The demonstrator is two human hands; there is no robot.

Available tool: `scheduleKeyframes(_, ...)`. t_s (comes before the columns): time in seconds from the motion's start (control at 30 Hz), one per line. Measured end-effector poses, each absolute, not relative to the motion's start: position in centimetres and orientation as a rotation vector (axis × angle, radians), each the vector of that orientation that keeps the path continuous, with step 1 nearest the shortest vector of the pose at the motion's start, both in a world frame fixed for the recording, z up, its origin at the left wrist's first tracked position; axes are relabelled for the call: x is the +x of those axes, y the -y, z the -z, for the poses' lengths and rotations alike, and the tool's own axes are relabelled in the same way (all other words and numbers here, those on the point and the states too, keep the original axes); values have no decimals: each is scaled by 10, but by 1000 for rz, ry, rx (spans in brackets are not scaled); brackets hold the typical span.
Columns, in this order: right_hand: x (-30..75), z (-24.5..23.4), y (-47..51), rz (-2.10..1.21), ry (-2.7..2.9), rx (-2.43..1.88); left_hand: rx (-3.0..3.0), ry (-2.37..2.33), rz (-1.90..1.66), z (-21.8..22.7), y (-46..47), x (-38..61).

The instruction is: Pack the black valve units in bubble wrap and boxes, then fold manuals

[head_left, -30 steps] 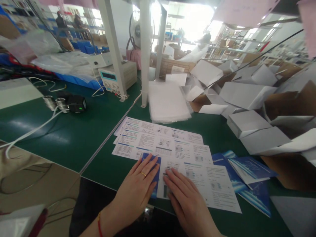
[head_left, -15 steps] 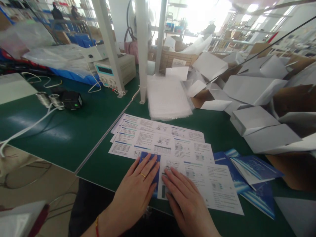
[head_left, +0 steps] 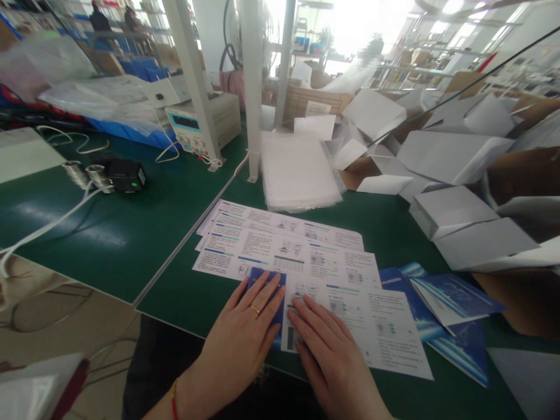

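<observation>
Several printed instruction sheets [head_left: 301, 256] lie fanned out on the green table [head_left: 131, 233]. My left hand [head_left: 242, 344], with a gold ring, lies flat with fingers stretched on the folded blue panel [head_left: 278, 291] of the nearest leaflet. My right hand [head_left: 330, 350] rests flat beside it on the white printed side of that same leaflet [head_left: 380, 326], fingers extended. Neither hand grips anything.
Folded blue leaflets [head_left: 441, 303] lie to the right. White cartons [head_left: 455, 221] pile up at the right and back. A stack of clear bags [head_left: 297, 172] sits behind the sheets. A power supply [head_left: 201, 125], a black device [head_left: 126, 175] and white cable lie at the left.
Both hands stay flat on the leaflet; the view has shifted slightly, and nothing on the table has visibly moved.
</observation>
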State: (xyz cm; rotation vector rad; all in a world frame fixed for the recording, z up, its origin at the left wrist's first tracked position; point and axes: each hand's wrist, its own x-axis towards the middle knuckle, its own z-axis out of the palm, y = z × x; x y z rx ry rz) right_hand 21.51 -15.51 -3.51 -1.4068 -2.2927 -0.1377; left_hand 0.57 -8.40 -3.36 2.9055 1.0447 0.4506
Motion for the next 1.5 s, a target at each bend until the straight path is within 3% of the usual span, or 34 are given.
scheduleKeyframes(1.5,198,31,149,7,2169,-1372,2884,-1025,-498,37,84,6)
